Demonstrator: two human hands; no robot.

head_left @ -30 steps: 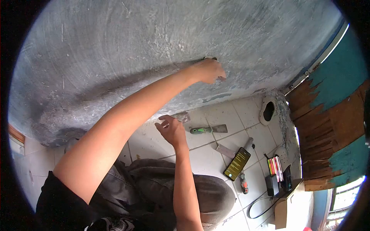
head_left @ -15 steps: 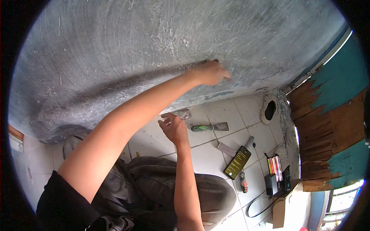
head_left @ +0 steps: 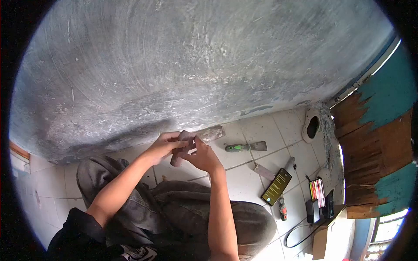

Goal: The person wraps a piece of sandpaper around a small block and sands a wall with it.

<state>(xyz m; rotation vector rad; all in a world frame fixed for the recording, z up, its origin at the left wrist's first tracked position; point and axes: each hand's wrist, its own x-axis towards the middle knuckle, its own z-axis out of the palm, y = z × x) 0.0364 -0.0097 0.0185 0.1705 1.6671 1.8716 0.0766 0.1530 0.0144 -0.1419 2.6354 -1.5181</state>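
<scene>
From my head view, a scuffed grey wall [head_left: 217, 56] rises over a white tiled floor [head_left: 237, 174], with a peeling teal-and-brown panel [head_left: 370, 148] at the right. My left hand [head_left: 162, 148] is nearly closed, pinching a dusty brown strip [head_left: 176, 158] between thumb and fingers. My right hand [head_left: 205, 157] is half curled and grips the strip's other side. I hold it raised in front of me, near the floor's edge along the wall. It looks worn and matt, bent or folded; my fingers hide part of it.

A similar brown piece [head_left: 213, 133] lies at that same edge, just beyond my right hand. Farther right on the tiles are a scraper [head_left: 238, 148] with a green and dark handle, a lit phone [head_left: 277, 187], its text too small to read, and a red-and-black handle [head_left: 283, 210]. A pale shoe [head_left: 308, 130] sits by the floor's far right corner.
</scene>
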